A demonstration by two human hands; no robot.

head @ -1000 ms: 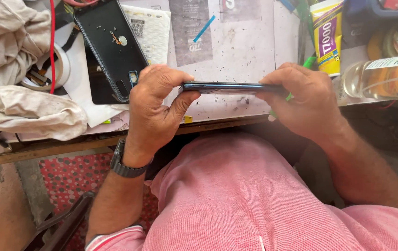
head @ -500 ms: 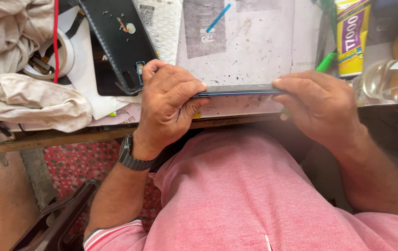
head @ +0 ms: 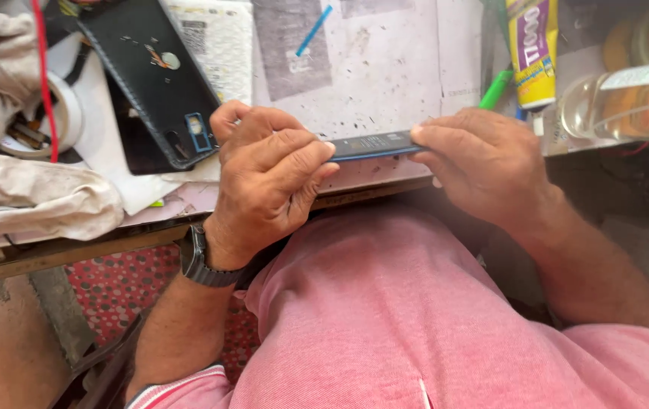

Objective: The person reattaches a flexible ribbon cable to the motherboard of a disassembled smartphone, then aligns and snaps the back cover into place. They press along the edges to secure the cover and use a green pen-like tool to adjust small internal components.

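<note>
Slim dark-blue smartphone [head: 374, 145], one in number, was held edge-on between two hands just above the near edge of the paper-covered workbench [head: 385, 68]. One left hand [head: 268, 178] gripped its left end, fingers curled tight over the top edge and the thumb pressed beneath; a dark wristwatch [head: 202, 259] sat on that wrist. One right hand [head: 483, 163] pinched the right end, fingertips [head: 421, 135] closed on the upper edge. Both hands were therefore narrowed on the phone, with only the middle stretch of its side showing between them.

Lying on the bench beyond the left hand was one black textured phone back cover [head: 150, 76], set aslant and just apart from the knuckles. One thin light-blue stick [head: 314, 30] lay on the printed paper farther back. One green pen [head: 496, 89] rested just behind the right hand, beside one yellow-and-purple glue tube [head: 533, 49] and one clear plastic container [head: 627, 106]. At the left lay one roll of white tape [head: 63, 113], one red wire [head: 46, 83] and crumpled beige cloth [head: 29, 201].
</note>
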